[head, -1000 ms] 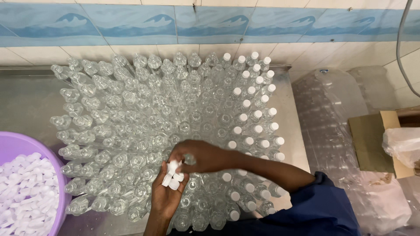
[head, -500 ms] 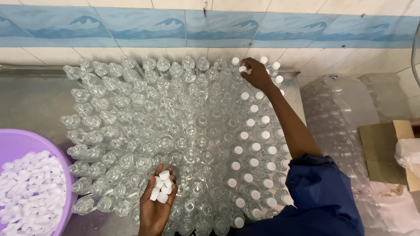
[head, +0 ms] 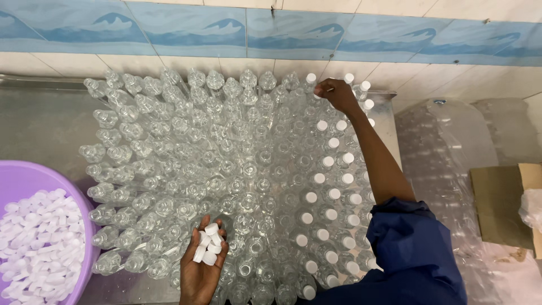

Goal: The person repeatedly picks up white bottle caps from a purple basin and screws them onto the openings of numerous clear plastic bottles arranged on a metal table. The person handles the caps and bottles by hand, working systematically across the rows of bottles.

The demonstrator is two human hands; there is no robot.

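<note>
— What stands at the left edge?

— A purple basin [head: 22, 179], on the steel surface [head: 39, 127].

— And behind it all?

— A wall of cream tiles [head: 440, 73] topped by a blue patterned tile band [head: 186, 25].

— To the right?

— Big clear plastic bags [head: 451, 147], seemingly holding more clear containers, lie beside the surface. Just beyond them sits a brown cardboard box [head: 502, 203] with a pale plastic bag [head: 530, 208] at its edge.
</note>
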